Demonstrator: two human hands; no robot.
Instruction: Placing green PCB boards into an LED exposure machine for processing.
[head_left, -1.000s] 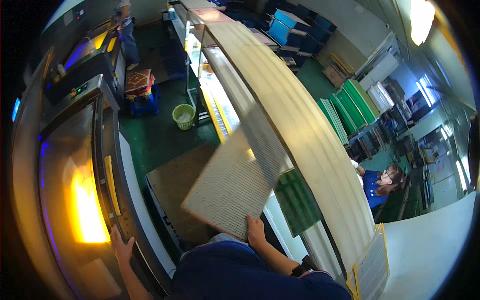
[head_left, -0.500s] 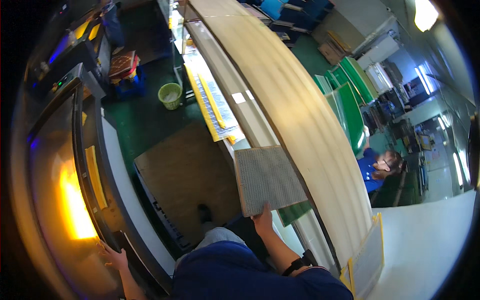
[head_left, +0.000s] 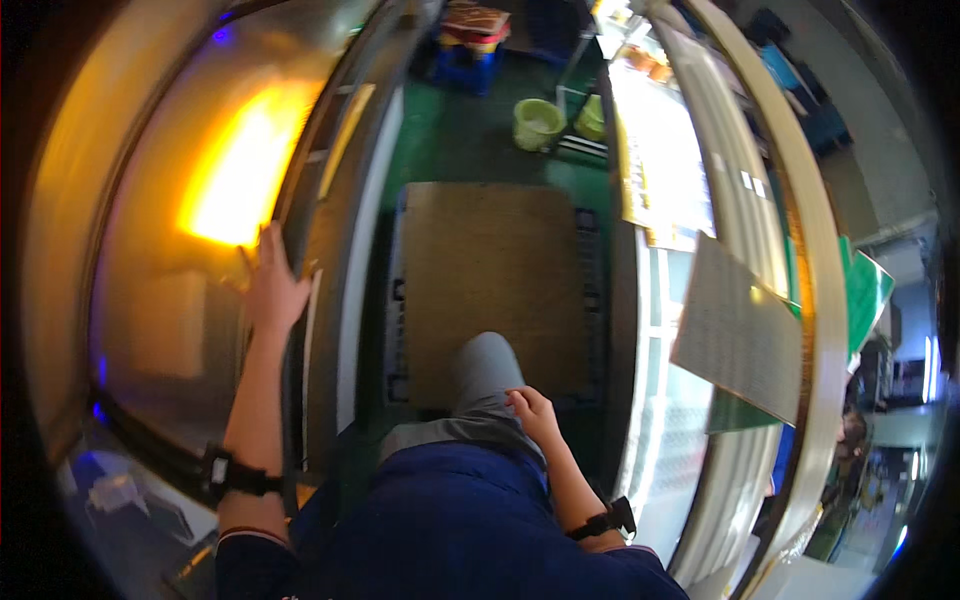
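Note:
My left hand [head_left: 272, 282] is open, its fingers spread at the edge of a glossy panel [head_left: 165, 330] of the machine on the left. A bright yellow glow [head_left: 245, 165] shines on that panel just beyond the fingertips. My right hand [head_left: 535, 412] is in front of my body, over my raised thigh, with its fingers curled in and nothing visible in them. To the right, apart from that hand, a thin grey rectangular board [head_left: 740, 325] lies tilted on the bench. A green sheet [head_left: 745, 412] shows partly from under it.
A brown mat [head_left: 490, 290] lies on the green floor between machine and bench. Beyond it stands a light green basket [head_left: 538, 122]. The bench has a brightly lit surface [head_left: 660, 150] and a long pale beam [head_left: 825, 250]. A co-worker [head_left: 852, 430] is partly visible past the beam.
My right hand has let go of the grey board and drawn back to my body. My left hand has moved forward along the panel's edge. The view has turned left.

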